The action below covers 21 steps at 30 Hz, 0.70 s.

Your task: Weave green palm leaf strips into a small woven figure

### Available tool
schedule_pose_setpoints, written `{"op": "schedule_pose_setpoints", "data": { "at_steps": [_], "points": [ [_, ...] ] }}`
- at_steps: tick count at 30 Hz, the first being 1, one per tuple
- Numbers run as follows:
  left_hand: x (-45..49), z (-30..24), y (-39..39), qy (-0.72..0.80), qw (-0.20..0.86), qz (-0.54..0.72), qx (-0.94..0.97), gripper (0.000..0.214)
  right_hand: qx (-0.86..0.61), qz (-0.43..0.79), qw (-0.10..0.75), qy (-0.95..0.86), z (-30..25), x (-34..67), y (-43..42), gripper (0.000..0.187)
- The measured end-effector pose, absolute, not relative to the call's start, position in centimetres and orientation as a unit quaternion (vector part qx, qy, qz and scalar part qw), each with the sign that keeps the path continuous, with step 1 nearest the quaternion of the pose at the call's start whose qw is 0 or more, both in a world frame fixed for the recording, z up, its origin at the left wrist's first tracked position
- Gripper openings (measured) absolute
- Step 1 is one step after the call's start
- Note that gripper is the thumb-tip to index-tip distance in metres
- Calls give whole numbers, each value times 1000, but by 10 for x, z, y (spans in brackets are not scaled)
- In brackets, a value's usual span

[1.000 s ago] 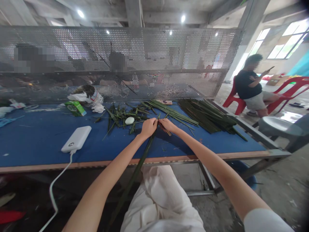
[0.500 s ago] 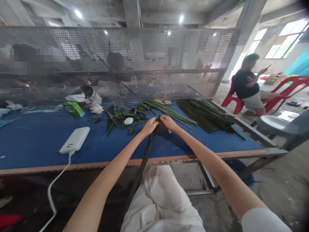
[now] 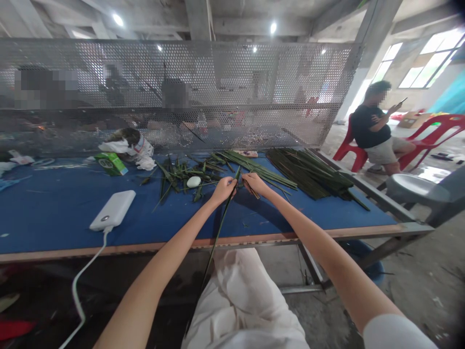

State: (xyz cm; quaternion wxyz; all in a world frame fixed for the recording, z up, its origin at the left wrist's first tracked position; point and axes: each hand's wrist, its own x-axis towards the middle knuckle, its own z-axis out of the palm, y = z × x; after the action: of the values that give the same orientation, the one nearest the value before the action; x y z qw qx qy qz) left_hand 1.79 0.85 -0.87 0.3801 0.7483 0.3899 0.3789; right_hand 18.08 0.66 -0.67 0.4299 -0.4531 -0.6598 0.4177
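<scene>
Watching closely, we've got the left hand (image 3: 223, 190) pinched tight around a long green leaf (image 3: 217, 237), which runs from just above the fingers down past the table edge toward our white trousers (image 3: 241, 295). Over on our right, the right hand (image 3: 255, 184) makes a narrow pinch on a thin leaf strip (image 3: 254, 192), both hands close together above the blue table (image 3: 54, 213). Nearby we see a loose leaf pile (image 3: 181, 177) with a white egg (image 3: 193, 182), a long leaf bundle (image 3: 308, 172), and a white power bank (image 3: 112, 210).
</scene>
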Motion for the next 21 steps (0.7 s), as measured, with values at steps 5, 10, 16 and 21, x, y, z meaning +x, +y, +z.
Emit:
{"op": "schedule_pose_setpoints", "data": {
  "at_steps": [5, 10, 16, 21],
  "points": [
    [19, -7, 8, 430, 350, 389, 736, 28, -457, 427, 435, -648, -8, 180, 8, 36],
    [20, -7, 9, 423, 353, 404, 730, 10, -464, 428, 431, -645, -10, 180, 10, 43],
    [19, -8, 7, 368, 415, 388, 736, 17, -458, 444, 417, -648, -11, 183, 12, 41],
    [19, -12, 7, 384, 387, 390, 742, 27, -457, 455, 402, -650, -15, 183, 14, 40]
  ]
}}
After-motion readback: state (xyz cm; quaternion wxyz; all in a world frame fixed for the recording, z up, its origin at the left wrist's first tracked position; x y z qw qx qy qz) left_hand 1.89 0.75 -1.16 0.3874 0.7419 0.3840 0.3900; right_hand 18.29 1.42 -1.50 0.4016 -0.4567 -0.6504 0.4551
